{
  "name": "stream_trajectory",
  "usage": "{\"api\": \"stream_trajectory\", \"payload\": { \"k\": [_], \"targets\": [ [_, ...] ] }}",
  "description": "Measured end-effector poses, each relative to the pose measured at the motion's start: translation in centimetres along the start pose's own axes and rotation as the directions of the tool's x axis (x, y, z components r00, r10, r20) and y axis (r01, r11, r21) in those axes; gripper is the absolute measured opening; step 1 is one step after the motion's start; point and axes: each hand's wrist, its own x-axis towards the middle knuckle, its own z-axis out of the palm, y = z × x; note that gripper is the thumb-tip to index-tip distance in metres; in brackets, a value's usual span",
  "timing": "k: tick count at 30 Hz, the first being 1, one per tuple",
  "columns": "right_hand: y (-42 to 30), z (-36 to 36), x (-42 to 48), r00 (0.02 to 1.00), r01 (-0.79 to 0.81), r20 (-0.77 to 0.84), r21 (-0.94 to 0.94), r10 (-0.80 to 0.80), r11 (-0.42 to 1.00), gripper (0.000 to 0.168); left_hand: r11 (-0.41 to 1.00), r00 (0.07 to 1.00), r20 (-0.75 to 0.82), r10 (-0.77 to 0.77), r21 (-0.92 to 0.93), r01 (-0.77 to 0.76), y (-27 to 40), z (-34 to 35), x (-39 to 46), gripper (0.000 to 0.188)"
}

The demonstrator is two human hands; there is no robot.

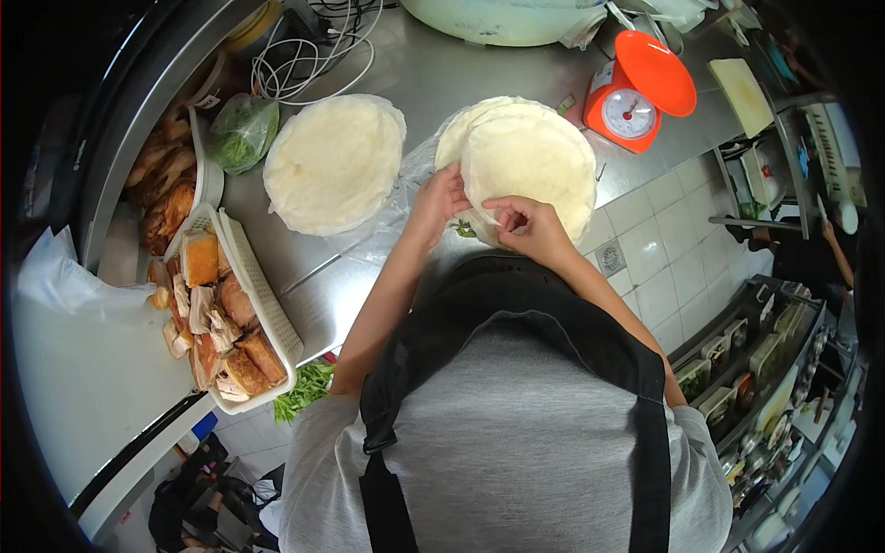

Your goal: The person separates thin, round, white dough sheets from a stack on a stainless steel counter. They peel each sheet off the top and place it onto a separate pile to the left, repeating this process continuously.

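Note:
A stack of thin, round, pale dough sheets [532, 162] lies on the steel table in front of me, its layers slightly offset. My right hand [536, 225] pinches the near edge of the top sheet between thumb and index finger. At the left rim of this stack rests my left hand [442, 200], fingers apart and touching the sheets' edge. To the left is a second round pile of dough sheets [335, 164], with thin clear plastic film [415, 166] between the two piles. A bit of green leaf [464, 228] shows below my fingers.
A red dial kitchen scale [626, 114] stands at the back right. White cables [314, 69] and a bag of greens [243, 135] lie back left. A white basket [259, 297] of cooked meat chunks is at the left. Another person's arm [836, 249] shows far right.

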Motion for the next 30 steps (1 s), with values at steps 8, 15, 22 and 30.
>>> {"api": "stream_trajectory", "payload": {
  "k": [8,15,22,30],
  "targets": [
    [-0.2,-0.2,-0.1,1.000,-0.013,-0.002,-0.001,0.013,1.000,0.039,0.981,0.993,-0.104,0.057,0.189,-0.036,0.8,0.7,-0.5,0.034],
    [-0.2,-0.3,0.0,1.000,-0.005,0.011,0.017,0.005,1.000,0.035,0.923,0.974,-0.185,0.134,0.381,-0.055,0.0,0.2,-0.2,0.022],
    [-0.3,-1.2,1.7,0.934,-0.117,-0.234,0.518,0.271,0.847,0.033,0.586,0.859,0.124,0.497,0.682,-0.438,-0.5,3.8,-2.1,0.011],
    [0.8,-3.2,1.9,0.878,-0.138,-0.264,0.658,0.398,0.740,0.026,0.309,0.852,0.265,0.451,0.850,-0.427,0.0,5.3,-3.7,0.018]
  ]
}}
